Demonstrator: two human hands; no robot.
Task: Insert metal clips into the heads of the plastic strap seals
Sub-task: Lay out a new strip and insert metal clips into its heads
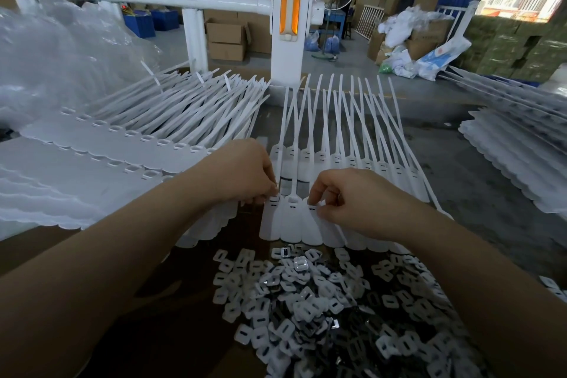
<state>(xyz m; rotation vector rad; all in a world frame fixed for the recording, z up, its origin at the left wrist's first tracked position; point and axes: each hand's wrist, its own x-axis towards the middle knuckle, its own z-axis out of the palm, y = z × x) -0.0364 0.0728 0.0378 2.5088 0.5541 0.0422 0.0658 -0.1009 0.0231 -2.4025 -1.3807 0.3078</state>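
A factory floor stretched beyond a white railing post (293,15), cardboard boxes (228,38) stacked behind. On the dark worktable (478,181), stacked seal sheets (101,160) lay left of a strip of strap seals (291,218), its heads pinched by the left hand (245,172) and right hand (352,196). A clip pile (322,301) lay nearest.

Clip pile (331,310) crowds the near side; stacked seals (122,144) flank left, open tabletop (460,169) right.
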